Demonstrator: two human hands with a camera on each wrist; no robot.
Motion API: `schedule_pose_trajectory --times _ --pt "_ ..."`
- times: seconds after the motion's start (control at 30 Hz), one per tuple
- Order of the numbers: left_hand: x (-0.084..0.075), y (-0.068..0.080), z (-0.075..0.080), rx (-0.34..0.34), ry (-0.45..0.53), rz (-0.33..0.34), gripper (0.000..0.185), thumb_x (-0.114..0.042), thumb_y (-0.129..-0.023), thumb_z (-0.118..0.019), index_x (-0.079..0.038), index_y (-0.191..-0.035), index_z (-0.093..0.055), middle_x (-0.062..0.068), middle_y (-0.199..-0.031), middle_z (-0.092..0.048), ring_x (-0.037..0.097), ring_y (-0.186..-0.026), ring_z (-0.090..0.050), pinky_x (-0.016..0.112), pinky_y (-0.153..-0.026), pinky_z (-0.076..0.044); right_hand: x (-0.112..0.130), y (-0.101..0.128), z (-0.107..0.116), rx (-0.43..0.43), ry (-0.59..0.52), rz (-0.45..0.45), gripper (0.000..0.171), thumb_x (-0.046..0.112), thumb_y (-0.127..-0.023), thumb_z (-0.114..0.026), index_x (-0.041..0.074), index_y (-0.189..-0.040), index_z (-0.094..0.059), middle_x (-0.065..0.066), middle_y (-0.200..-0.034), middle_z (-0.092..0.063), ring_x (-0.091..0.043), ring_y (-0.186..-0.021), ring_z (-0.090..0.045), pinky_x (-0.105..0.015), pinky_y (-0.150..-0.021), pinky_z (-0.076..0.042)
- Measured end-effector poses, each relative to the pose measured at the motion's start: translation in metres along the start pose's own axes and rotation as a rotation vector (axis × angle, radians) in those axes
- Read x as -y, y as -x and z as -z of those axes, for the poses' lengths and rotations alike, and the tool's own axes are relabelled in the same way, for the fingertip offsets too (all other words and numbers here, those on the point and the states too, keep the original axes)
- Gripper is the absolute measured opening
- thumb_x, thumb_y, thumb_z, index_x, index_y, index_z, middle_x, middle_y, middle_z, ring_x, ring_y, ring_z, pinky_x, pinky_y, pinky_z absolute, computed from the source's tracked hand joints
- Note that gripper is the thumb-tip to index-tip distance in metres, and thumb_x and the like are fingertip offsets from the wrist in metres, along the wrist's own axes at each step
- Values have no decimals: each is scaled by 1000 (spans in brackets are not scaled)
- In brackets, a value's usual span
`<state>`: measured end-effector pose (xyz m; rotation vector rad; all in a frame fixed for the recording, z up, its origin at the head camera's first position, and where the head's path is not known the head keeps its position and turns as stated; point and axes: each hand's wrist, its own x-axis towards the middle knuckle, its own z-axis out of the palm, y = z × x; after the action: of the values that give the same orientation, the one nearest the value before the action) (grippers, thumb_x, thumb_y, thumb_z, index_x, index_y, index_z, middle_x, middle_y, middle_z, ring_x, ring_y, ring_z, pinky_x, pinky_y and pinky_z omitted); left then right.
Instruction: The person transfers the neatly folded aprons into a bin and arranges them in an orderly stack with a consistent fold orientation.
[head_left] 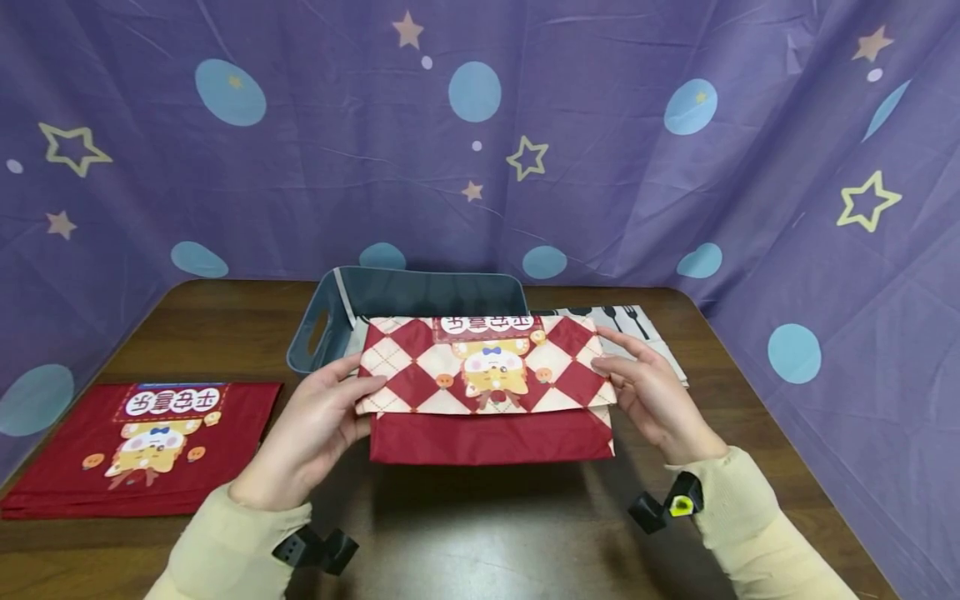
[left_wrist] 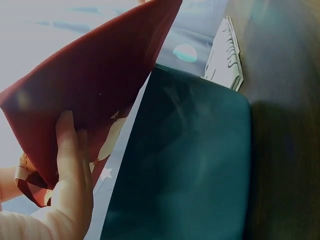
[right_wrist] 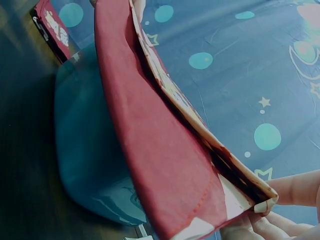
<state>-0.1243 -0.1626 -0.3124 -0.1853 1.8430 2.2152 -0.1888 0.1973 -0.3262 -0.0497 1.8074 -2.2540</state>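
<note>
I hold a folded cloth (head_left: 487, 392) above the table, red-and-cream diamond pattern with a cartoon animal on top, plain dark red underneath (left_wrist: 95, 85) (right_wrist: 155, 150). My left hand (head_left: 318, 425) grips its left edge, thumb on top and fingers (left_wrist: 67, 145) under the red side. My right hand (head_left: 648, 387) pinches its right edge at the corner, fingers (right_wrist: 295, 190) just visible at the fold. The cloth hangs in front of a grey-blue plastic bin (head_left: 337, 312) (left_wrist: 190, 165) (right_wrist: 85, 145).
A stack of folded red cloths (head_left: 142, 446) with the same cartoon lies at the left of the wooden table (head_left: 487, 533). Folded grey cloths with a fork print (head_left: 637, 325) (left_wrist: 225, 55) lie right of the bin. A purple star-patterned drape (head_left: 480, 133) surrounds the table.
</note>
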Motion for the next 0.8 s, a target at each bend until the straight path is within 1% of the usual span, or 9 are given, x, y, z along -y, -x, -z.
schedule_pose_trajectory --times 0.13,0.27,0.4,0.5,0.63,0.8 --pt "-2 0 0 -7 11 5 69 -27 -101 -56 -6 -155 -18 5 -132 -50 11 -104 -65 30 -88 -58 0 -1 -2 0 8 -8 63 -1 -97 -50 1 -154 -23 3 -108 -67 -7 -87 -70 -23 -76 -59" --pt "-4 0 1 -6 15 -4 70 -26 -101 -56 -6 -156 -17 6 -133 -50 11 -104 -66 30 -88 -58 1 0 -3 -7 22 -13 63 1 -98 -51 3 -155 -23 4 -110 -66 -6 -86 -69 -22 -76 -59" --pt "-5 1 1 4 12 -25 69 -25 -101 -57 -5 -155 -19 4 -129 -52 11 -103 -67 30 -87 -58 2 0 -4 -7 25 -8 64 1 -98 -51 3 -155 -23 3 -111 -65 -6 -89 -69 -23 -78 -58" --pt "-6 1 2 13 13 -35 67 -24 -101 -56 -4 -154 -20 2 -125 -55 10 -101 -67 30 -87 -59 4 -1 -5 -3 20 -3 64 0 -97 -51 2 -155 -23 4 -108 -67 -7 -91 -69 -24 -79 -59" --pt "-7 0 3 14 -5 -37 67 -23 -102 -55 -3 -154 -19 1 -123 -56 10 -99 -68 30 -86 -59 5 -3 -6 0 9 -4 63 -1 -97 -51 2 -154 -23 4 -104 -69 -8 -90 -69 -24 -79 -59" --pt "-11 -2 6 5 -52 -28 68 -24 -101 -56 -3 -154 -19 1 -123 -56 9 -98 -68 29 -85 -59 8 -3 -8 5 -10 -6 63 -1 -97 -51 3 -153 -25 3 -105 -69 -9 -89 -69 -24 -79 -58"
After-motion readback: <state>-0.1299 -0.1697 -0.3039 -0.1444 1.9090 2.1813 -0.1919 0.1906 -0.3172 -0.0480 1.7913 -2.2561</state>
